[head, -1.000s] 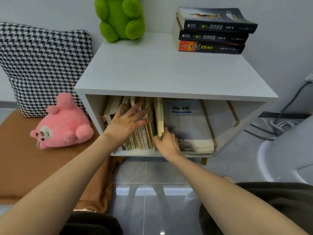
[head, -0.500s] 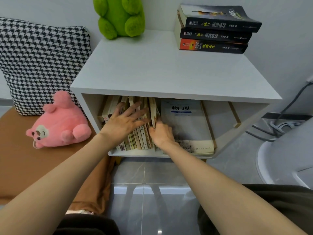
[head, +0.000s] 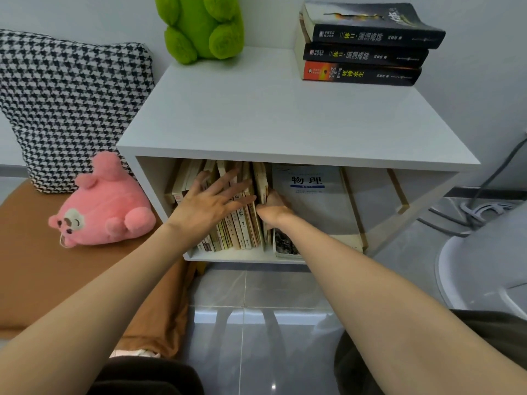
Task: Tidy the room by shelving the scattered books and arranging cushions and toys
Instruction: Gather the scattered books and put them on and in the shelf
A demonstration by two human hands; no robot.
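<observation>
A row of upright books (head: 242, 232) stands in the left half of the white cabinet's (head: 285, 118) open shelf. My left hand (head: 211, 201) presses flat on their spines with fingers spread. My right hand (head: 273, 208) grips the thin beige book (head: 261, 178) at the right end of that row, its fingertips hidden behind the book. A grey textbook (head: 310, 201) leans to the right of it. A pink plush toy (head: 102, 206) lies on the brown seat (head: 42, 275) in front of a houndstooth cushion (head: 65, 104).
On the cabinet top sit a green plush toy (head: 202, 27) at the back left and a stack of three dark books (head: 362, 55) at the back right. A white rounded object (head: 484, 266) and cables (head: 479, 212) lie to the right on the grey tile floor.
My right hand has pushed the thin beige book left and deeper, against the row of upright books. My left hand stayed pressed on the spines.
</observation>
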